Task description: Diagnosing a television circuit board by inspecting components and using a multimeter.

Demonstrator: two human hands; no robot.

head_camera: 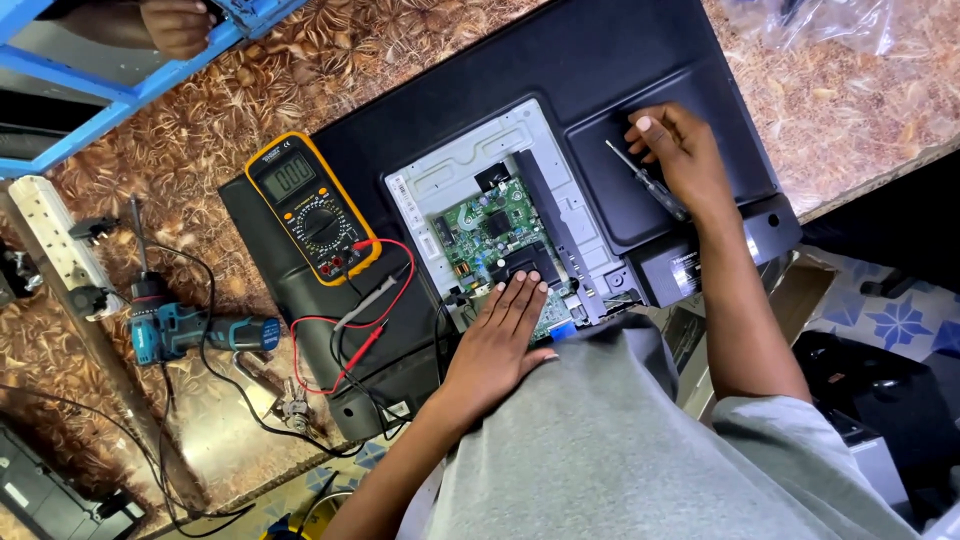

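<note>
The bench [300, 90] has a brown leaf-patterned top; its near edge runs diagonally at lower left, and its right edge drops off beside a patterned blue-and-white tiled floor [900, 320]. A black flat-screen television [560, 60] lies face down across the middle of the bench, rear cover partly off, exposing a white metal chassis [450, 170] and a green circuit board [485, 225]. The left hand [500, 335] rests open and flat, fingers spread, on the lower part of the board. The right hand [680, 150] is closed around a thin screwdriver [645, 180], held over the black rear cover panel. A yellow-cased multimeter [310, 205] lies on the television's left end, its red and black leads trailing toward the near edge. A teal cordless drill [190, 330] lies on the bench to the left, beside a white power strip [55, 235]. Bare bench shows at upper right, apart from a clear plastic bag [810, 20]. Another person's hand [175, 25] grips a blue frame [100, 100] at upper left.
</note>
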